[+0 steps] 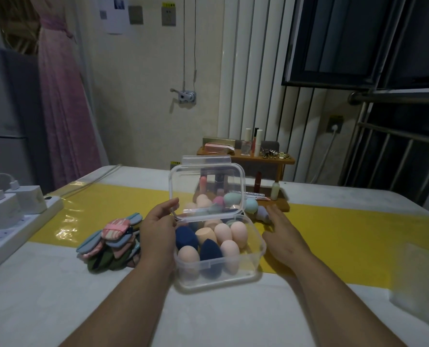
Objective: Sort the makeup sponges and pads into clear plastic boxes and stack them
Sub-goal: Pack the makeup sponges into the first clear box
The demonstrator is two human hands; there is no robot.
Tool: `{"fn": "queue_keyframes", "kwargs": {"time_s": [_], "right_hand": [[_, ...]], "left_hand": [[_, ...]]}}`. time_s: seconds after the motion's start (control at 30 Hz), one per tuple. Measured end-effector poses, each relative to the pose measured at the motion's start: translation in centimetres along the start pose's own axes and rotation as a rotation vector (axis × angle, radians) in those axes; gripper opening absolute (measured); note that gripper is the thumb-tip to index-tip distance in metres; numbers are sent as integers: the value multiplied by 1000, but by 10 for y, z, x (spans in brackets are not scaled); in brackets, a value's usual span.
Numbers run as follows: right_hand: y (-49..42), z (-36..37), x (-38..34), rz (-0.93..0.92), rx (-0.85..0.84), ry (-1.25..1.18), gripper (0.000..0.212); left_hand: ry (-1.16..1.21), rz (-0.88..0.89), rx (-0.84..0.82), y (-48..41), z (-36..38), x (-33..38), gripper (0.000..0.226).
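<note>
Head view: left hand (158, 229) touches sponge-filled clear box (254, 249) lid (205, 179)

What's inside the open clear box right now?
The clear box holds egg-shaped sponges standing close together: peach sponges and dark blue sponges. The raised lid and front rows hide whatever lies behind or beneath.
</note>
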State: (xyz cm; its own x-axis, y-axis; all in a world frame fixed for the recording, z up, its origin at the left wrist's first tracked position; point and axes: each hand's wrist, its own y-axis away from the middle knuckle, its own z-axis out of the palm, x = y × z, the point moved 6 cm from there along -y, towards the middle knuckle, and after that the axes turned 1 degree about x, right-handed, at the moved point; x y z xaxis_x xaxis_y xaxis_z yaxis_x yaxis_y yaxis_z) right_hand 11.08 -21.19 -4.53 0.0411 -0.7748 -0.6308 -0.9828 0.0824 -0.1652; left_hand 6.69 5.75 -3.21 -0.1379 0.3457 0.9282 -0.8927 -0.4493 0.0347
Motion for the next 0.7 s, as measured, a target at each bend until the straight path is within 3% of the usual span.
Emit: {"fn": "queue_keyframes", "kwargs": {"time_s": [0.13,0.33,0.57,0.7], "right_hand": [[-7,9,7,42,-68,46,77],[-5,-1,5,44,56,186,56],[-1,-11,-1,13,220,147,29],[-1,-15,-3,22,247,184,24]], "left_hand": [[7,1,3,1,1,1,53],[8,-6,-7,0,3,-2,53],[-3,-3,-8,-3,1,-5,53],[-6,4,-15,-3,1,-5,53]]}}
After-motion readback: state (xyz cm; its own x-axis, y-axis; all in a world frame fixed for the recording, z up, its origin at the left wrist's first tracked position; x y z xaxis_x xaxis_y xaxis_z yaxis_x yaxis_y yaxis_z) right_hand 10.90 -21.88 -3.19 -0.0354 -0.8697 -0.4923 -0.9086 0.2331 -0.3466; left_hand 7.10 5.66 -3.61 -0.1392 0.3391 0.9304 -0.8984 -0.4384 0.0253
